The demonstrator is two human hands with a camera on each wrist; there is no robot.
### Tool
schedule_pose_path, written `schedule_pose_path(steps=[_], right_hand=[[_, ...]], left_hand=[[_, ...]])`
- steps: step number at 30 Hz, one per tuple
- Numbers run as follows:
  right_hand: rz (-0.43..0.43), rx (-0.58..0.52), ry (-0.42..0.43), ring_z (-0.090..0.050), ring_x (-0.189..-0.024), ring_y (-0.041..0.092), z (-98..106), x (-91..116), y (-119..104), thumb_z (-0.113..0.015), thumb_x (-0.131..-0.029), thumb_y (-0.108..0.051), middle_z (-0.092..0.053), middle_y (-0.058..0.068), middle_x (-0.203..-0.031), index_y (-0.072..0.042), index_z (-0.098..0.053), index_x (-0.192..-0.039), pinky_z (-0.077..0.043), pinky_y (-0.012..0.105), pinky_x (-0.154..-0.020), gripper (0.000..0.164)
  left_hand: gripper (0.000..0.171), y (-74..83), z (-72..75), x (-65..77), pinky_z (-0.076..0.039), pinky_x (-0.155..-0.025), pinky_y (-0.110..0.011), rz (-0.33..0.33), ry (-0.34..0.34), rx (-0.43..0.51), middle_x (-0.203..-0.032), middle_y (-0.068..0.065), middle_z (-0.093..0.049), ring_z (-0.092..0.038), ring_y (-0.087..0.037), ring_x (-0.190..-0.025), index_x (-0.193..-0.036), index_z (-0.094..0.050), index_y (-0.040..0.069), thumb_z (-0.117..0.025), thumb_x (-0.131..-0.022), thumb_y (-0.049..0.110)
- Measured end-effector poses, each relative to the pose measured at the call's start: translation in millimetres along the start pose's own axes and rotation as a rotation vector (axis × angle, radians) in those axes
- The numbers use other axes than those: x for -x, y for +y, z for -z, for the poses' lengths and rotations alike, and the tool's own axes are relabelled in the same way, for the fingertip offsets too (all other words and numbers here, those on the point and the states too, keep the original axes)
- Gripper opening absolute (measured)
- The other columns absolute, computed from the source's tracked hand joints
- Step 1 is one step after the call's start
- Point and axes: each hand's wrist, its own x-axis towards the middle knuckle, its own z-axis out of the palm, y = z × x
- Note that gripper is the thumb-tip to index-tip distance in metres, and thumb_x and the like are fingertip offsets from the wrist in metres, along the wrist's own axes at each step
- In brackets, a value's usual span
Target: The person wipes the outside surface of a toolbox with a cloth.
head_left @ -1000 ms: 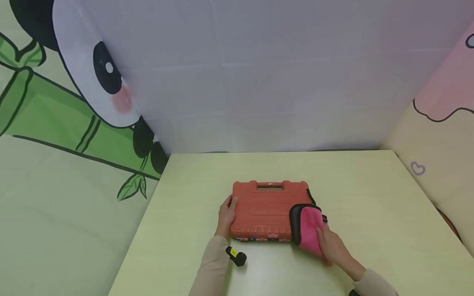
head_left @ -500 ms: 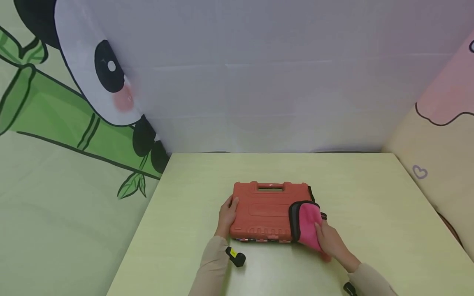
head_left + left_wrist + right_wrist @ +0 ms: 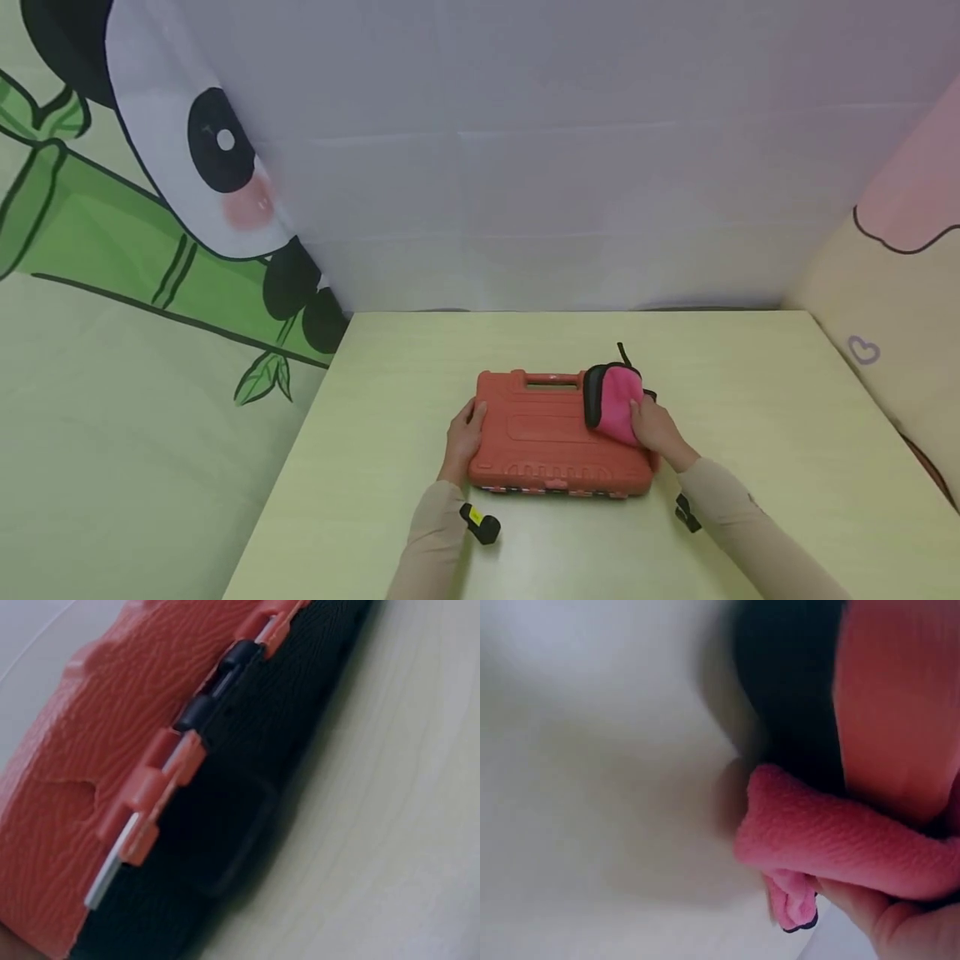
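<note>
A red hard plastic tool case (image 3: 543, 454) lies flat, its carry handle at the far side. My left hand (image 3: 465, 433) grips the case's left edge, thumb on top. The near edge, with hinge-like pieces and a black lower half, fills the left wrist view, where the case (image 3: 127, 727) hides most of that hand. My right hand (image 3: 660, 429) pinches a pink plush cloth (image 3: 621, 404) with black edging and a black loop. The cloth lies against the upper right of the lid. In the right wrist view the fuzzy cloth (image 3: 825, 832) wraps over the case's side.
The pale wooden table (image 3: 405, 358) extends around the case. A grey-white printed wall (image 3: 525, 208) rises behind it, with side walls left and right. Black wrist-worn cameras (image 3: 480, 525) sit near both forearms.
My right hand has moved the pink cloth away from me, from the case's near right corner to its far right corner. The left hand stays on the left edge.
</note>
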Motion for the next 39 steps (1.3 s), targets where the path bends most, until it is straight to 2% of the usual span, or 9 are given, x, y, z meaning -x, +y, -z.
schedule_pose_path(steps=[3,6,9,16,19,22,27,33,39], right_hand=[[-0.018,0.003,-0.033,-0.054,-0.073,0.033,-6,-30,27,-0.027,-0.1,-0.022,-0.053,0.026,-0.079,0.019,-0.044,-0.101,-0.046,0.044,-0.064,0.044],[0.081,0.025,0.009,-0.058,-0.076,0.034,-24,-71,77,-0.026,-0.1,-0.041,-0.057,0.028,-0.084,0.016,-0.045,-0.104,-0.047,0.04,-0.065,0.06],[0.156,0.039,-0.019,-0.059,-0.091,0.038,-16,-91,89,-0.028,-0.098,-0.045,-0.058,0.03,-0.1,0.013,-0.044,-0.116,-0.049,0.043,-0.076,0.063],[0.243,-0.049,-0.289,-0.036,-0.124,0.048,45,-79,28,-0.034,-0.099,-0.021,-0.038,0.033,-0.136,0.006,-0.035,-0.137,-0.031,0.059,-0.101,0.047],[0.194,-0.054,-0.441,-0.028,-0.129,0.045,50,-81,14,-0.032,-0.1,-0.032,-0.026,0.031,-0.144,0.003,-0.02,-0.144,-0.025,0.058,-0.106,0.058],[0.163,-0.024,-0.515,-0.031,-0.127,0.041,48,-88,5,-0.035,-0.097,-0.044,-0.029,0.028,-0.142,0.001,-0.016,-0.145,-0.024,0.057,-0.107,0.069],[0.222,0.125,-0.476,-0.046,-0.111,0.036,45,-102,-12,-0.037,-0.098,-0.039,-0.048,0.025,-0.126,0.006,-0.035,-0.137,-0.036,0.051,-0.099,0.06],[0.222,0.174,-0.45,-0.045,-0.117,0.038,38,-112,-33,-0.034,-0.1,-0.033,-0.047,0.026,-0.131,0.004,-0.038,-0.136,-0.036,0.051,-0.102,0.053],[0.239,0.21,-0.409,-0.04,-0.127,0.039,10,-123,-53,-0.034,-0.099,-0.033,-0.046,0.023,-0.135,0.0,-0.04,-0.137,-0.031,0.051,-0.107,0.051]], left_hand=[[0.059,-0.5,-4.3,2.4,-0.033,-0.105,-0.051,-0.003,-0.008,-0.003,-0.14,-0.017,-0.043,-0.038,-0.036,-0.13,-0.14,-0.039,0.009,-0.043,-0.095,0.046],[0.059,-0.3,-8.9,4.6,-0.033,-0.106,-0.051,-0.011,-0.007,-0.007,-0.14,-0.017,-0.043,-0.038,-0.035,-0.13,-0.139,-0.04,0.008,-0.043,-0.095,0.046],[0.057,0.5,-12.5,4.8,-0.033,-0.106,-0.05,-0.011,-0.006,0.004,-0.14,-0.016,-0.044,-0.039,-0.034,-0.13,-0.139,-0.041,0.009,-0.044,-0.095,0.044],[0.054,2.8,-14.8,0.5,-0.033,-0.106,-0.049,-0.022,0.019,0.008,-0.139,-0.015,-0.045,-0.039,-0.033,-0.13,-0.139,-0.042,0.01,-0.044,-0.095,0.042],[0.054,3.5,-14.0,-1.1,-0.034,-0.105,-0.049,-0.023,0.017,0.006,-0.139,-0.015,-0.045,-0.04,-0.033,-0.13,-0.139,-0.042,0.01,-0.044,-0.095,0.042],[0.055,4.7,-13.1,-3.0,-0.035,-0.105,-0.049,-0.028,0.016,0.007,-0.139,-0.016,-0.045,-0.041,-0.034,-0.129,-0.139,-0.041,0.01,-0.043,-0.095,0.043],[0.055,7.0,-11.5,-5.4,-0.034,-0.105,-0.05,-0.014,0.037,0.009,-0.139,-0.015,-0.045,-0.041,-0.034,-0.129,-0.139,-0.041,0.011,-0.044,-0.095,0.043],[0.055,6.9,-11.0,-8.8,-0.034,-0.105,-0.049,-0.018,0.04,-0.009,-0.139,-0.016,-0.045,-0.04,-0.034,-0.13,-0.139,-0.041,0.011,-0.043,-0.095,0.044],[0.055,5.4,-12.4,-11.1,-0.034,-0.105,-0.049,-0.007,0.033,0.004,-0.14,-0.015,-0.044,-0.039,-0.033,-0.13,-0.14,-0.04,0.012,-0.043,-0.095,0.044]])
